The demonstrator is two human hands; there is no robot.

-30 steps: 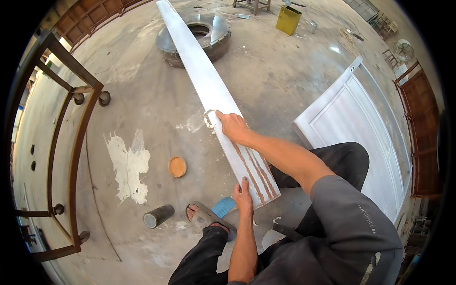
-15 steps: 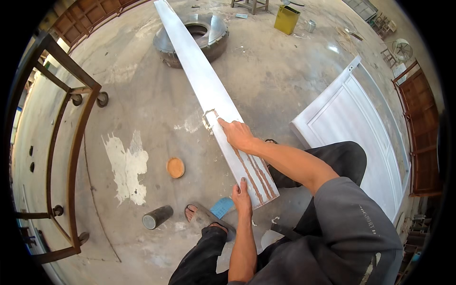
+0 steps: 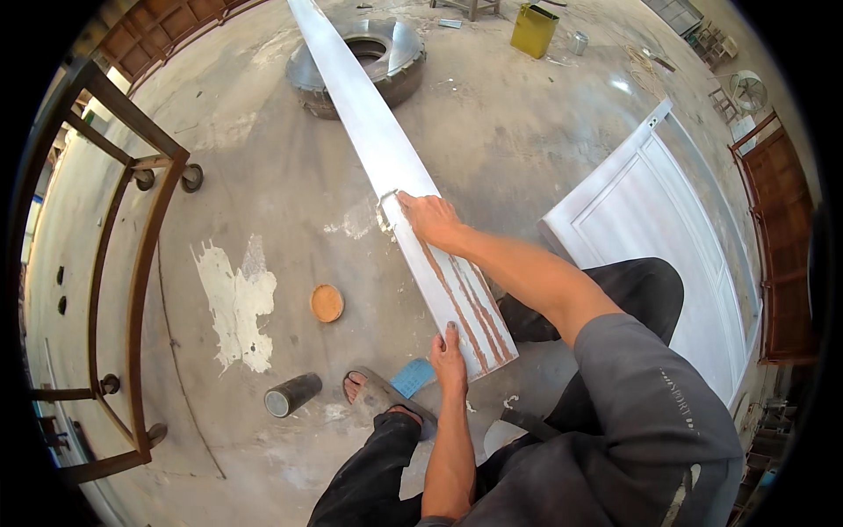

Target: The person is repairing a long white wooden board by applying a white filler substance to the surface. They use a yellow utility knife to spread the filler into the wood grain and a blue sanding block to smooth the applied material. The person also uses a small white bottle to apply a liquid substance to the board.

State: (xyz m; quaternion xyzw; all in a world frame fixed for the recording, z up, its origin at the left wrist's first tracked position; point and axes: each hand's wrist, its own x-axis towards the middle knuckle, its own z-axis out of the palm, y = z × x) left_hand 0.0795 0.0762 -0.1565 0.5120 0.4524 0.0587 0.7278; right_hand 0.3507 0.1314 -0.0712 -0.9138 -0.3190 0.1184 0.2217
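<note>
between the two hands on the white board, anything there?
Head view: nothing lies between the left hand and right hand, only the white board itself, with brown streaks where wood shows through.

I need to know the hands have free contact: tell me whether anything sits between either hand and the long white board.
Nothing visible does. The right hand presses flat on the long white board, and the left hand touches its near end directly.

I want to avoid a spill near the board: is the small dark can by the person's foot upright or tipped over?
Tipped over. The dark can lies on its side on the concrete floor, its round pale end facing the camera, left of the sandalled foot.
</note>
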